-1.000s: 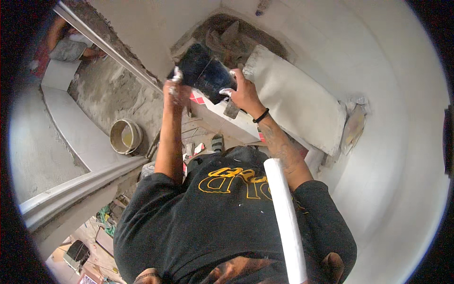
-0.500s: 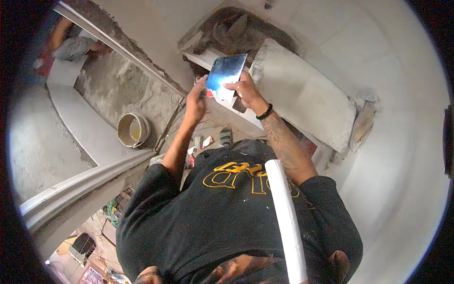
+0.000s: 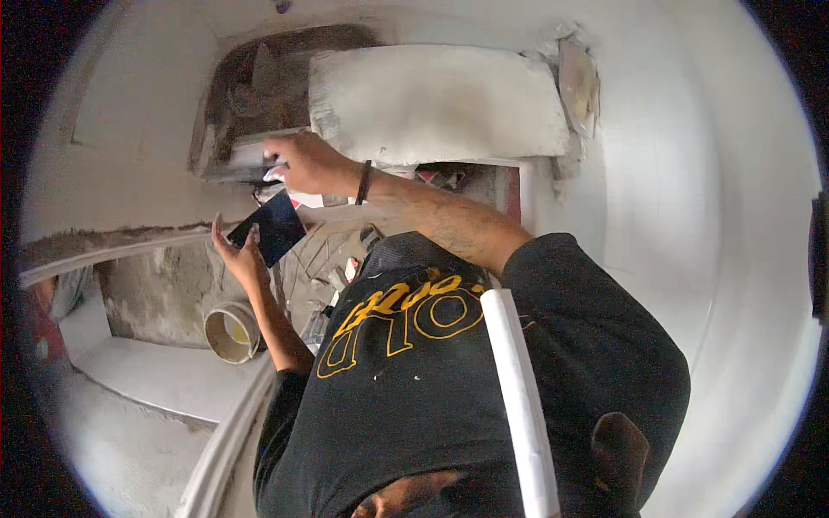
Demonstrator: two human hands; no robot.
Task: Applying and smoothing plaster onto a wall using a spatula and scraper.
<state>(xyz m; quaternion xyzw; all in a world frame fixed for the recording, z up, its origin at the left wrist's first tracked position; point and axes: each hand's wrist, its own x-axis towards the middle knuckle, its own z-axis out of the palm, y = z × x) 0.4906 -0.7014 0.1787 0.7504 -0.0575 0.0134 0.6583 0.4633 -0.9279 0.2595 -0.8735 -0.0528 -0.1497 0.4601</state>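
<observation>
My left hand (image 3: 244, 256) is closed around the edge of a thin, square, glossy dark tile (image 3: 275, 228), which is tilted and looks almost black. Above and to the right of the tile, my right hand (image 3: 313, 164) reaches across toward a pale ledge (image 3: 250, 154), palm down. Its fingers are curled and smeared by motion, with white smudges at the tips, so whether they hold anything does not show. A black band circles that wrist.
A large pale slab (image 3: 436, 104) lies beside a dark mortar-stained recess (image 3: 272, 82). A bucket (image 3: 231, 332) with yellowish liquid stands at lower left. Part of another person (image 3: 71, 293) shows at far left. A white rolled tube (image 3: 521, 401) crosses my shirt.
My right hand has let go of the tile and moved left toward the ledge. My left hand keeps the tile, now lower and looking dark instead of bright blue. The view has turned.
</observation>
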